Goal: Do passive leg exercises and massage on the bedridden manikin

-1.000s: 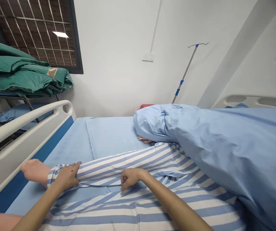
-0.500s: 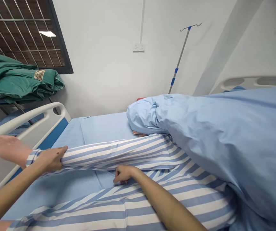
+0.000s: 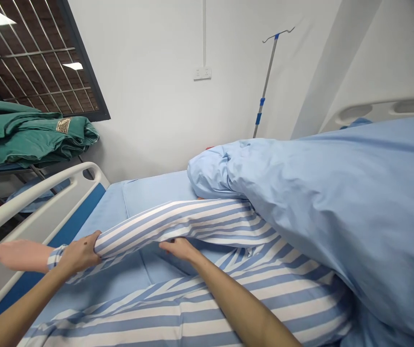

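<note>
The far leg [image 3: 200, 214], in striped trousers, now bends slightly at the knee and arches off the bed [image 3: 152, 190]; half a second ago it lies nearly straight. The right hand [image 3: 178, 247], earlier loosely curled beside the leg, now reaches under it just below the knee, palm side up. Its thumb shows, but its fingers are hidden under the cloth, so I cannot tell how they stand. The left hand [image 3: 81, 253] still clasps the shin above the cuff, fingers wrapped around the trouser leg.

The bare foot [image 3: 22, 255] is at the bed's foot end, in front of the footboard [image 3: 48, 219] (whether they touch is unclear). The near leg [image 3: 131, 320] lies below, cut off by the bottom edge of the view.

At the bed's far edge, the bunched quilt [image 3: 301, 178] now covers all but a sliver of the fingers seen there earlier. It also hides the drip stand's [image 3: 268, 72] lower end and most of something red [image 3: 210, 148]. The green bedding [image 3: 30, 137] beyond the footboard bears a patterned band [image 3: 63, 125], too small to make out in detail.
</note>
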`<action>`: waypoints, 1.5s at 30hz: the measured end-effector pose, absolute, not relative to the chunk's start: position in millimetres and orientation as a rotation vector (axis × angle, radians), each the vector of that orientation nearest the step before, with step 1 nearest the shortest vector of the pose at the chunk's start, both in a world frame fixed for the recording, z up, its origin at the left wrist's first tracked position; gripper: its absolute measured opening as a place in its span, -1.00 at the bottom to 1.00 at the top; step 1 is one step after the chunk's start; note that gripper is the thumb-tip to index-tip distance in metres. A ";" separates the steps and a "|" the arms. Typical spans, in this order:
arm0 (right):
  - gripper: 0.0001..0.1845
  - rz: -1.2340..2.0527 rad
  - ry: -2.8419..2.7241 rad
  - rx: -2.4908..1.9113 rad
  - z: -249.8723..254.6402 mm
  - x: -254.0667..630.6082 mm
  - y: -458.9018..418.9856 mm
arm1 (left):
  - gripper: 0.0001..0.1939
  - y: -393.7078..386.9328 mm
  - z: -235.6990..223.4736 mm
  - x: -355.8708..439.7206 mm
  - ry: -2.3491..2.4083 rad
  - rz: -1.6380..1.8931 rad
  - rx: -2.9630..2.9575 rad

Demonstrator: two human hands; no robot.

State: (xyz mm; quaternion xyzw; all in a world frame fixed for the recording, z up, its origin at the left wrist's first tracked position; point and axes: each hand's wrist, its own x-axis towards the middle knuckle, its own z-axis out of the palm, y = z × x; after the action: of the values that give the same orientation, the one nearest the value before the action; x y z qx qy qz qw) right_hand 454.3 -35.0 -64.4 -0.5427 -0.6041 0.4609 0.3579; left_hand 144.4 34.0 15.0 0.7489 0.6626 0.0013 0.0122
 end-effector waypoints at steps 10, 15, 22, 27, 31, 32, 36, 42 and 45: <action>-0.85 0.719 -1.415 -1.194 -27.6 483.4 -22.3 | -0.57 18.6 -32.2 240.8 1.956 0.361 2.185; -0.60 0.689 -1.329 -1.154 -25.9 496.7 -18.2 | -0.57 11.3 -42.9 285.7 1.940 0.534 2.071; -0.57 0.666 -1.329 -1.157 -30.7 495.4 -18.8 | -0.54 10.5 -55.1 285.1 1.919 0.542 2.055; -0.49 0.694 -1.349 -1.165 -33.7 492.7 -18.5 | -0.57 9.6 -47.7 272.9 1.886 0.488 2.139; -0.54 0.757 -1.375 -1.165 -36.9 486.8 -20.3 | -0.54 7.4 -27.0 247.0 1.949 0.350 2.220; -0.55 0.776 -1.386 -1.168 -37.9 485.3 -21.2 | -0.52 7.9 -19.2 237.7 1.974 0.299 2.249; -0.62 0.842 -1.459 -1.245 -45.3 478.4 -26.4 | -0.45 14.0 22.6 195.0 2.042 0.050 2.414; -0.75 1.079 -1.707 -1.515 -68.3 460.4 -36.2 | -0.56 21.2 92.1 158.2 1.887 -0.329 2.817; -0.74 1.158 -1.765 -1.532 -76.1 452.4 -37.5 | -0.54 22.4 111.1 161.9 1.829 -0.451 2.866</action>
State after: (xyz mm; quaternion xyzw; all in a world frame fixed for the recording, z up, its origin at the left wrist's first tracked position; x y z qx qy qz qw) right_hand 452.4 -37.5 -76.1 -0.5664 -0.6529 0.4284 0.2635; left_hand 161.9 22.4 111.1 0.8269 0.5279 -0.1301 -0.1436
